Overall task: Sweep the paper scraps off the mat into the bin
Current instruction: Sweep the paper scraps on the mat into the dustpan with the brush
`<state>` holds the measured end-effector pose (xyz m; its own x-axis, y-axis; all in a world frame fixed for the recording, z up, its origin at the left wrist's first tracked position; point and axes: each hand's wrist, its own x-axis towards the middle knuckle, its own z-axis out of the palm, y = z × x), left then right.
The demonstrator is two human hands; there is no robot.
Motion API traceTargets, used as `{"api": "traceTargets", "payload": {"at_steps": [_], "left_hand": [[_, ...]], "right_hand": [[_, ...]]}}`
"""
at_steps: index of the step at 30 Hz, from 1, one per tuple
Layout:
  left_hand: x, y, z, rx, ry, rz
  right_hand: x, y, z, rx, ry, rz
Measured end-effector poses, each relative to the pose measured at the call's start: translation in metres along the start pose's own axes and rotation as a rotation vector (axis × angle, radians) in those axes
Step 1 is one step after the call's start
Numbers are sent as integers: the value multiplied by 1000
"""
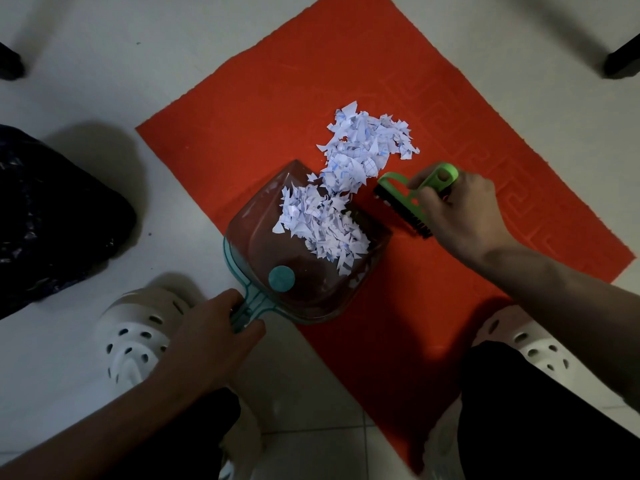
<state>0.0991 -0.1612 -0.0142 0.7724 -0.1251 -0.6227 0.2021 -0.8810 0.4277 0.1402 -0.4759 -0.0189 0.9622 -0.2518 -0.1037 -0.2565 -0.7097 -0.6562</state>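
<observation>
Halfway there: left hand (211,336) grips dustpan (304,258) handle, right hand (460,216) fingers wrapped round brush (408,199). Scraps (367,143) partly in pan, rest on mat (277,109). Bin bag (52,220) far left, nothing dumped yet.

We see a pale tiled floor (86,98), dimly lit, with dark furniture legs (621,62) at both far corners beyond the hands.

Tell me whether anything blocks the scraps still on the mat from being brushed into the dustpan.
Nothing visible does. The loose scraps on the red mat run unbroken into the dustpan mouth, and the brush in the right hand sits just beside them.
</observation>
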Motion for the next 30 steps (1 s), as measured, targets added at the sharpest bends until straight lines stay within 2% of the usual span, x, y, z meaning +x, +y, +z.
{"api": "traceTargets", "payload": {"at_steps": [6,14,25,30], "left_hand": [[0,1,-1,4,4,11],[3,3,-1,11,-10,6],[12,15,-2,-31,-16,7],[16,16,0,-51,-10,23]], "right_hand": [[-8,-3,9,-14,-90,-39],[5,-3,-9,10,64,-5],[29,19,-7,-80,234,66],[43,26,4,-157,161,90]]}}
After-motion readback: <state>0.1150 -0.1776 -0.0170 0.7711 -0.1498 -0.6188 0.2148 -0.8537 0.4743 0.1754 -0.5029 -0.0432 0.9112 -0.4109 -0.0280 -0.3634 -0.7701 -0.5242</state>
